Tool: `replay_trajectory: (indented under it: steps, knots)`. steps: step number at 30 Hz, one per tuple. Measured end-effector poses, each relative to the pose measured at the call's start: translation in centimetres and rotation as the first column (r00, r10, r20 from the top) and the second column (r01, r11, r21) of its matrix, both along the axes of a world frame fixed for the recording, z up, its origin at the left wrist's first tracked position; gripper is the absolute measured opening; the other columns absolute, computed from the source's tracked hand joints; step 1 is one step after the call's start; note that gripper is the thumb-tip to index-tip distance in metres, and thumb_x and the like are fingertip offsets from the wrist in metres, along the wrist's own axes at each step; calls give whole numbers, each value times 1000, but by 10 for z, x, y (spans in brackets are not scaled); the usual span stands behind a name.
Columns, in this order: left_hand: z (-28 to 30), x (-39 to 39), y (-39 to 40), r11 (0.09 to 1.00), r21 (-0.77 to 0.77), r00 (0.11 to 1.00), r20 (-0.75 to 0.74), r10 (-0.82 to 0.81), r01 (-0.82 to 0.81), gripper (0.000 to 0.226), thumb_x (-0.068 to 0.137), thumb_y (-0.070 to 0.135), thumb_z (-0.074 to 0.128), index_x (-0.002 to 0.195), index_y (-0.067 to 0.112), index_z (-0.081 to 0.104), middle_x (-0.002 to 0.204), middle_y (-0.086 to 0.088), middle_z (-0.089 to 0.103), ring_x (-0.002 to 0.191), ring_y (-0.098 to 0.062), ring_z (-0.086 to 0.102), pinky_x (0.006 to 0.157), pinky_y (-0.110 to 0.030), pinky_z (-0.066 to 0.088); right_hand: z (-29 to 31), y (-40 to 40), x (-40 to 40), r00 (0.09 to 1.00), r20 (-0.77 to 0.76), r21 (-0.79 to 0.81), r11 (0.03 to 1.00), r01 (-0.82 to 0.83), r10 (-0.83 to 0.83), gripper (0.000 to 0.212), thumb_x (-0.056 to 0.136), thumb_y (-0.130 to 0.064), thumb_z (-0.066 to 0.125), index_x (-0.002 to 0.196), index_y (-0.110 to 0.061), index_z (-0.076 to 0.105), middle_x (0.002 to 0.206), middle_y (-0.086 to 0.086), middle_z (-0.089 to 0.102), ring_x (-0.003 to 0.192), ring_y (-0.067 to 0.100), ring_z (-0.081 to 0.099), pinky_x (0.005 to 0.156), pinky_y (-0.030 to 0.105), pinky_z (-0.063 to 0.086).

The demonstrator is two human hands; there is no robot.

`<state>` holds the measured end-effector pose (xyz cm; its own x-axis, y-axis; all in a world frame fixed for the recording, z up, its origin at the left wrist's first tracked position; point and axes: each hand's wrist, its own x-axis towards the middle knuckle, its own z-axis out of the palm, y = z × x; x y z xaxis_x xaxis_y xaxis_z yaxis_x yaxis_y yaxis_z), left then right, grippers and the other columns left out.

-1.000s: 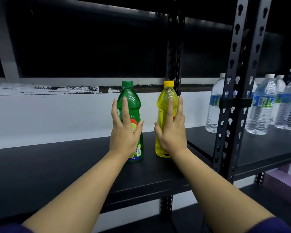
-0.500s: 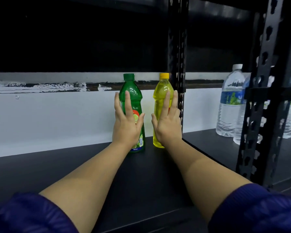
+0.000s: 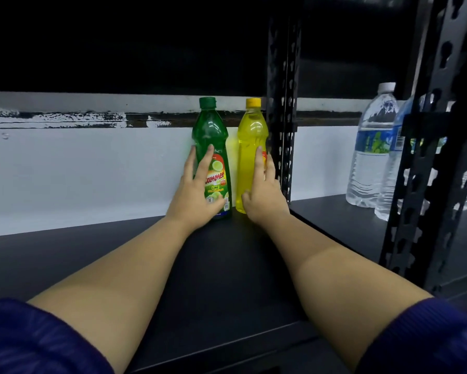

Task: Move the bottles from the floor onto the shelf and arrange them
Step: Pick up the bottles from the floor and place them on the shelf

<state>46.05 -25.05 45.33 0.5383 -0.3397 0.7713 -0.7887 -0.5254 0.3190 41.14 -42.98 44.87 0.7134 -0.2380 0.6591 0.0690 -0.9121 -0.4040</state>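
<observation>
Green lime bottle [image 3: 211,157] and yellow bottle [image 3: 251,155], upright, capped, side by side at shelf [image 3: 227,279] rear

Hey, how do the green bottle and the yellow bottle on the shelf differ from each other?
The green bottle is dark green with a green cap; the yellow bottle is bright yellow with a yellow cap. The green bottle turns a lime label toward the camera, the yellow bottle mostly bare plastic. The left hand touches the green one, the right hand the yellow. Both stand upright at the back of the shelf.
</observation>
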Motion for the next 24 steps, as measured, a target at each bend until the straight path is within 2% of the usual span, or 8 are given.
replay_trajectory:
  steps: [2,6,10,14,19,24]
  knots:
    - [1,-1,2,997,-27,997,-42,-70,69,113,83,15,79,161,51,5,170,15,-6,146,-13,36,102,-27,52,1,1,-1,1000,14,14,1000,1,-1,104,99,-23,61,161,-39,-20,171,13,9,137,41,45,101,56,48]
    - [4,1,0,996,-41,995,-59,-84,82,112,84,15,81,161,51,9,171,11,-3,140,1,26,100,-18,44,2,0,-1,998,64,45,999,3,-6,106,94,-29,73,161,-48,-7,162,12,26,135,37,49,98,54,54]
    - [6,6,3,992,-24,987,-97,-127,125,119,78,14,87,160,53,10,171,11,-2,142,-1,25,102,-22,48,3,-1,1,995,89,68,997,47,-53,108,89,-32,80,159,-54,0,154,10,33,131,33,51,94,52,57]
    - [7,7,1,990,-3,985,-97,-140,140,123,76,16,90,160,54,7,171,13,-4,148,-6,26,108,-32,50,4,0,2,992,103,94,993,68,-78,108,88,-32,82,158,-56,4,150,9,33,131,32,49,94,51,56]
    - [6,9,-6,987,21,983,-90,-157,160,125,77,18,91,159,56,5,171,15,-9,153,-16,28,108,-39,52,3,-10,0,992,124,216,975,-51,25,114,77,-18,81,154,-61,9,148,9,33,131,36,46,97,54,54]
    - [6,12,-10,990,36,988,-76,-137,140,125,77,19,91,160,55,4,171,12,-11,152,-17,30,109,-35,50,3,-8,1,994,109,219,976,-22,-2,119,77,-9,80,153,-62,5,151,8,32,131,35,48,96,53,56]
